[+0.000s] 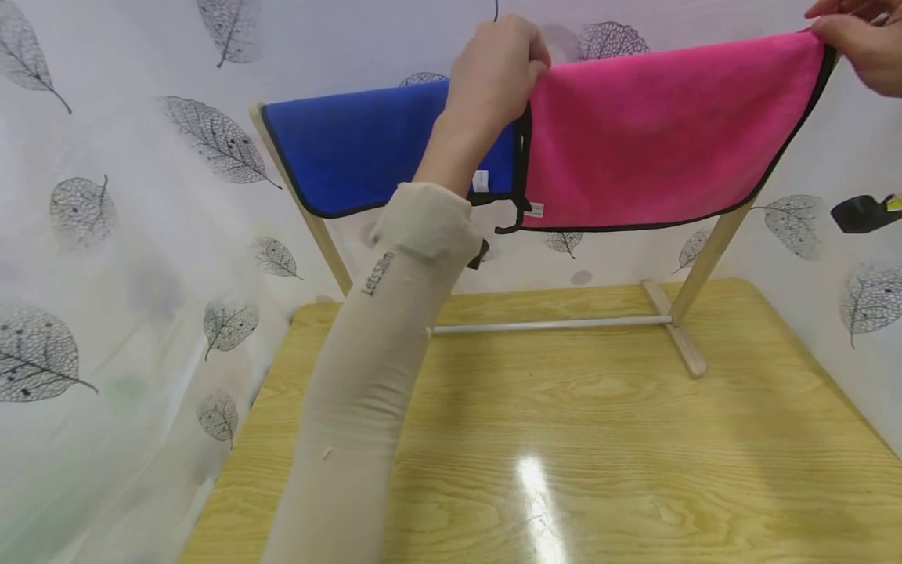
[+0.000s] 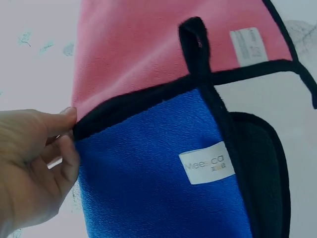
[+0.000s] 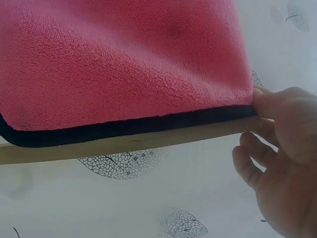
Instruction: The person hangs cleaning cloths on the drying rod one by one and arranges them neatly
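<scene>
A pink towel (image 1: 655, 133) with black edging hangs over the top of a wooden rack, right of a blue towel (image 1: 359, 149). My left hand (image 1: 496, 66) pinches the pink towel's upper left corner, where it meets the blue one; the left wrist view shows thumb and fingertips of the left hand (image 2: 39, 163) at that black edge. At the other upper corner, my right hand (image 1: 870, 43) pinches the pink towel; in the right wrist view the right hand (image 3: 285, 144) has its thumb on the black edge beside the wooden post (image 3: 133, 144). The rack's top bar is hidden under the towels.
The rack's wooden foot (image 1: 672, 329) and white lower rod (image 1: 550, 324) stand on a wood-grain table (image 1: 564, 431). Behind hangs a pale leaf-patterned sheet (image 1: 141, 235). A black object (image 1: 863, 214) with a yellow part shows at the right edge.
</scene>
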Available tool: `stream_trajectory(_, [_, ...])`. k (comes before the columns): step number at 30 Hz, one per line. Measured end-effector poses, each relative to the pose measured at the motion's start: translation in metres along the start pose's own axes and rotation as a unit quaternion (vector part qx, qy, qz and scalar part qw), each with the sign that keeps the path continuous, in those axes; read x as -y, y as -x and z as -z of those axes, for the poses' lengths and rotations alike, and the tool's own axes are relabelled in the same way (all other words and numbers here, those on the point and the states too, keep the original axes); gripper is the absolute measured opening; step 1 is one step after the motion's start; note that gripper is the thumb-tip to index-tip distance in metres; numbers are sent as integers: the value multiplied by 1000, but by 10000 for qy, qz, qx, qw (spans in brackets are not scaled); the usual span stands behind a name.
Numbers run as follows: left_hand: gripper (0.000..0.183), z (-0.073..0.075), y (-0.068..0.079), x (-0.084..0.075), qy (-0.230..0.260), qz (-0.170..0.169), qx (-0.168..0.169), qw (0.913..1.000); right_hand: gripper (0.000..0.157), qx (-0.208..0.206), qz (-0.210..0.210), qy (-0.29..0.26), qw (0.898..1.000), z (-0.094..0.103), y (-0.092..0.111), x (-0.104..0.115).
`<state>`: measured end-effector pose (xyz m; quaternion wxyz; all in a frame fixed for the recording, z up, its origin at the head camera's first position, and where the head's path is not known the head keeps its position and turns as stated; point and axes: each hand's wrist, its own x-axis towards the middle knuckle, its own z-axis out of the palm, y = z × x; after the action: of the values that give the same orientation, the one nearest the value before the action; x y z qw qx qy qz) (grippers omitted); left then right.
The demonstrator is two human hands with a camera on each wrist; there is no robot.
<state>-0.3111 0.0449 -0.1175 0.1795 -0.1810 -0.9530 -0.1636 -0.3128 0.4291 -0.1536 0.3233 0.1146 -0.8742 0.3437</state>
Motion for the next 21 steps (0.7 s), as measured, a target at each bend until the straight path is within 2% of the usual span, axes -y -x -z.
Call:
stream_trajectory(4, [35, -2, -2, 1, -247, 31, 32, 9997, 39, -304, -99, -287, 9991, -4, 1, 2])
stream_trajectory(8, [35, -4, -4, 1, -291, 165, 19, 9994, 41, -328, -127, -328, 9988, -4, 3, -2])
stream_trajectory(10, [34, -5, -4, 1, -225, 193, 1, 9996, 39, -182, -268, -284, 9991, -1, 6, -5])
stream_trajectory(16, [36, -7, -3, 1, -92, 180, -27, 9998, 43, 523, -230, -453, 9973, 11, 9, -22])
stream_trajectory(21, [36, -4, -3, 1, -225, 69, -15, 9997, 36, 481, -31, -1126, 9925, 7, 5, -30])
